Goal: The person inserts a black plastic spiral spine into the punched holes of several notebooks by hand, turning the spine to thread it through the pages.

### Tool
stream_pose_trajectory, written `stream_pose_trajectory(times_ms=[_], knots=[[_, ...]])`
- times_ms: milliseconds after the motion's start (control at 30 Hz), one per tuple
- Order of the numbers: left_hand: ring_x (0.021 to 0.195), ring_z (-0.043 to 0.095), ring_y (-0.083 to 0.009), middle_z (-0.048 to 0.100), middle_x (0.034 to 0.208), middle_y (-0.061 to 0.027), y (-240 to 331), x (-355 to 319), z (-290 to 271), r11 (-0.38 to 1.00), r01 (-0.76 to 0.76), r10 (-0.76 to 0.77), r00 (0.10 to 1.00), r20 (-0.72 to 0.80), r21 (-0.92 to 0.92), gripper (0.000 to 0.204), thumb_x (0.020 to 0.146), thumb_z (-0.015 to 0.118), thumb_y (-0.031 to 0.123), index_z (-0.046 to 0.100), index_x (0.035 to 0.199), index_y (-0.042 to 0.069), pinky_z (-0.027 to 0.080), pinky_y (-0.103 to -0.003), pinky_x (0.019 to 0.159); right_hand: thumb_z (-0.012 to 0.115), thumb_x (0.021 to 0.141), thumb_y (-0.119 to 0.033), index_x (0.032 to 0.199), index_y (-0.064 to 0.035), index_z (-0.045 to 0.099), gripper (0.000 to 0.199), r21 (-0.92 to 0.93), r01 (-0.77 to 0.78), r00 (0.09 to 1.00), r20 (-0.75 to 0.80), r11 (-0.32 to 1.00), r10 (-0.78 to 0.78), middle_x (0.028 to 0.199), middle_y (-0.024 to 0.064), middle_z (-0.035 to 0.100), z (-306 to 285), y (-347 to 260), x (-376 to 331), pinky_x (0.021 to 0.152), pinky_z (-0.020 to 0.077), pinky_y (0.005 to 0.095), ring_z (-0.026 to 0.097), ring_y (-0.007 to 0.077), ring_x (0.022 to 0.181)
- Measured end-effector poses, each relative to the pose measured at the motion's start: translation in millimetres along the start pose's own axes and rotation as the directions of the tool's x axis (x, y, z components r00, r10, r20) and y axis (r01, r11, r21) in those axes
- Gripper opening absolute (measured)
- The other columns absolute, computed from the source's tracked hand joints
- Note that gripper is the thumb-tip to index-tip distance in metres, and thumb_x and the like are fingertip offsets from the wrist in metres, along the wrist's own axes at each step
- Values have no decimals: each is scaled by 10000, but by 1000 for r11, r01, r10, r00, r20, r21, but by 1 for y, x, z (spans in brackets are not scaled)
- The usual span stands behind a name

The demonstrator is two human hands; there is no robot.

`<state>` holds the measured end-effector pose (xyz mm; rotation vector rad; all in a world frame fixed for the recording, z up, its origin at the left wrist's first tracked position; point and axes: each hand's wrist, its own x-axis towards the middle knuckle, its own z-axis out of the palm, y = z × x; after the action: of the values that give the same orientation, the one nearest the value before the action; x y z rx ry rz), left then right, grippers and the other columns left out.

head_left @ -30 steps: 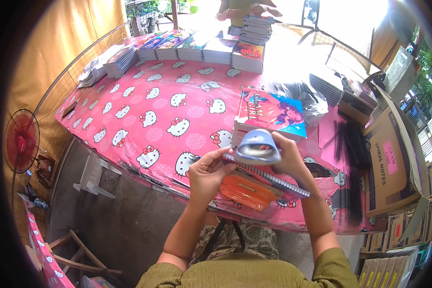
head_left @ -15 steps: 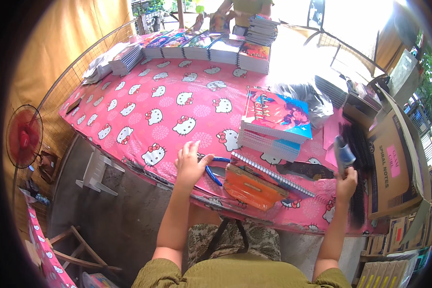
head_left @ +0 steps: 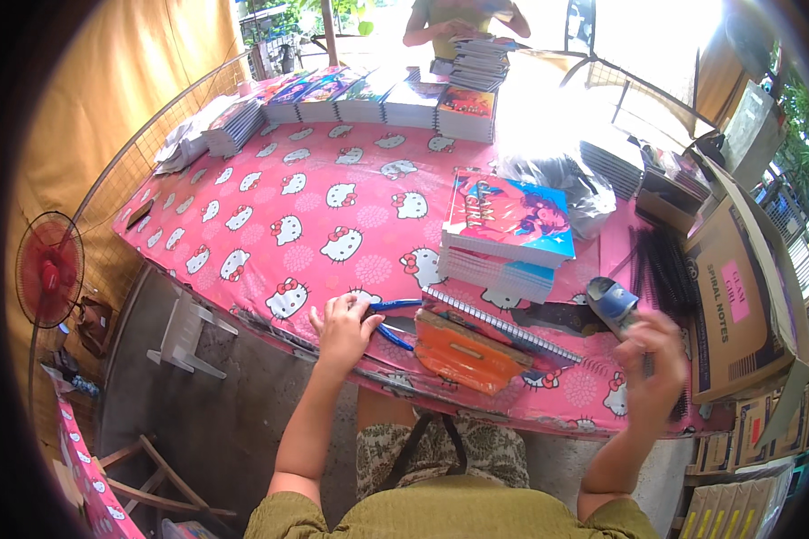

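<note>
My left hand (head_left: 342, 329) lies palm down on the pink tablecloth, fingers apart. Its thumb side meets the ends of the spread blue handles of a plier-like tool (head_left: 394, 305), whose head is hidden by a spiral notebook. That spiral notebook (head_left: 503, 325) lies tilted beside an orange-faced block (head_left: 467, 357) at the near edge. At the right, my slightly blurred right hand (head_left: 653, 349) has curled fingers at the lower end of a tilted blue-grey cylinder (head_left: 613, 301). The fingers look closed on it, though the grip is partly hidden.
A stack of spiral notebooks (head_left: 508, 220) with a colourful cover stands beyond the tool. Black binding coils (head_left: 663, 274) and an open cardboard box (head_left: 737, 296) are at the right. More notebook stacks (head_left: 360, 106) line the far edge, where another person (head_left: 458, 27) stands.
The blue-grey cylinder has come left and down, and my right hand has turned. My left hand has slid a little nearer, fingers lower. The other person's hands have moved to the tall stack.
</note>
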<state>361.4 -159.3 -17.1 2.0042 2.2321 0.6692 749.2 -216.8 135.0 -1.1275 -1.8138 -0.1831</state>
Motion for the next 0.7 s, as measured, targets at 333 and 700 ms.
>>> stream_pose_trajectory(times_ms=[333,700], knots=[[931,649,-197,664,1086,-136,-22,9,-16,752,148,-190,982,3,-642,363,851,722,255,680,1093,-13,503,-307,822,669,839,-425,1360,75,381,777,95,113,794,590,989,-148,1362,289,429,261,-112,-43,1109,270,518,360,441,1321],[890,634,-104,679,1015,-68,85,63,-64,319,47,534,816,220,-947,201,896,675,109,656,1052,-16,536,-264,799,615,852,-316,1322,-34,467,568,292,186,784,532,938,-321,1159,176,540,272,-121,-76,959,419,434,508,330,1104]])
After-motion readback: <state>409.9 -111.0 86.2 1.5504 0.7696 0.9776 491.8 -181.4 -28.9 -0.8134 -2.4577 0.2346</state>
